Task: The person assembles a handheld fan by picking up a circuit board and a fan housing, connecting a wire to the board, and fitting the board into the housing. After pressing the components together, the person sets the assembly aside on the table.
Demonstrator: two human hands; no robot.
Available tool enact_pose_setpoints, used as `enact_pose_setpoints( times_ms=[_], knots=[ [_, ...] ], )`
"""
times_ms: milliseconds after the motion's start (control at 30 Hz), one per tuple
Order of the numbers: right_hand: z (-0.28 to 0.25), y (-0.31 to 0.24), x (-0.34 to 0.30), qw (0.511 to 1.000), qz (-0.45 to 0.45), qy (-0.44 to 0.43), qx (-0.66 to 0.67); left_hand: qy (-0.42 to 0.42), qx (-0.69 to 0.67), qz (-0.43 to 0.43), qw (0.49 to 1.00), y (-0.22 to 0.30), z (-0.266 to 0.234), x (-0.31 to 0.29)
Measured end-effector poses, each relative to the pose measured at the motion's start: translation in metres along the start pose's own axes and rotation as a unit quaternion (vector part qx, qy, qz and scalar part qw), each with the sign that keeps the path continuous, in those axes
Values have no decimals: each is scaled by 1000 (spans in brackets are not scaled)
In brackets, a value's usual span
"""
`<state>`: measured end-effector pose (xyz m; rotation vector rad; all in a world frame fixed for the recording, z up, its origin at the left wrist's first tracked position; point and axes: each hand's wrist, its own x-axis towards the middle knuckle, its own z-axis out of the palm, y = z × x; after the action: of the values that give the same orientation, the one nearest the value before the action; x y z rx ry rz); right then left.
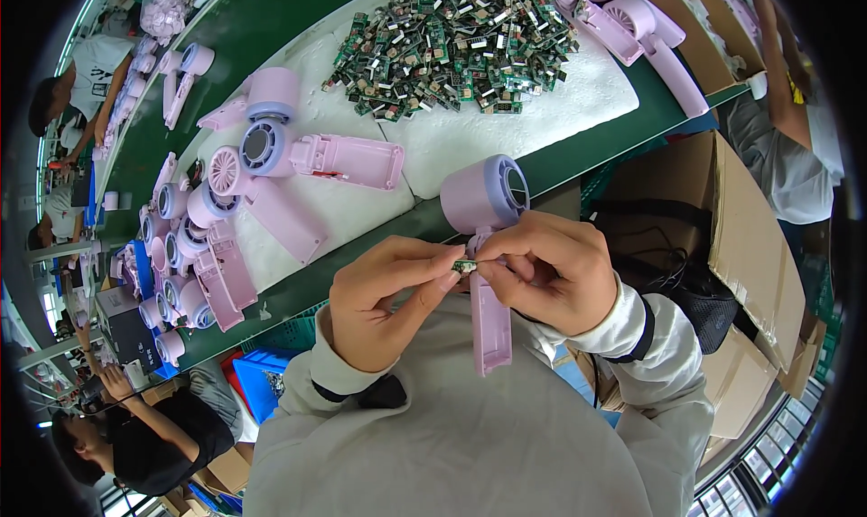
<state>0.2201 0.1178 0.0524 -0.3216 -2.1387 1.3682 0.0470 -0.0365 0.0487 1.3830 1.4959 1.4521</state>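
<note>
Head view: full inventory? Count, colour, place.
small rectangular circuit board: 1, green, centre
round-headed plastic fan unit: 1, pink-lavender, centre
piled circuit boards: uncountable, green, upper centre
plastic fan parts: many, pink-lavender, left and upper right
foam sheets: at least 2, white, under pile
workbench: 1, green, under foam
cardboard boxes: several, brown, right
mesh bag: 1, black, right
plastic bins: several, blue, left
people: several, pale or black clothes, both sides
sleeves: 2, light grey, forearms
left hand: 1, bare, pinching board
right hand: 1, bare, beside board

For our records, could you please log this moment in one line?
left hand: pinches circuit board; right hand: at pink fan; board pile: on white foam
</note>
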Motion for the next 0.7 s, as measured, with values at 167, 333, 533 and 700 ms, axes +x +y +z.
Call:
enact_pose_setpoints(
  times_ms=[167,333,533,700],
  knots=[
    [-1,3,1,999,42,1,30,5,-75,-57,996,-1,-2,0],
    [0,7,0,997,57,-6,47,0,-136,-72,988,-5,-1,0],
    [0,8,-1,994,88,-30,60,-23,-240,-98,965,-13,-2,-4],
    [2,10,-1,994,95,-29,43,-18,-230,-65,971,-20,1,-3]
  ],
)
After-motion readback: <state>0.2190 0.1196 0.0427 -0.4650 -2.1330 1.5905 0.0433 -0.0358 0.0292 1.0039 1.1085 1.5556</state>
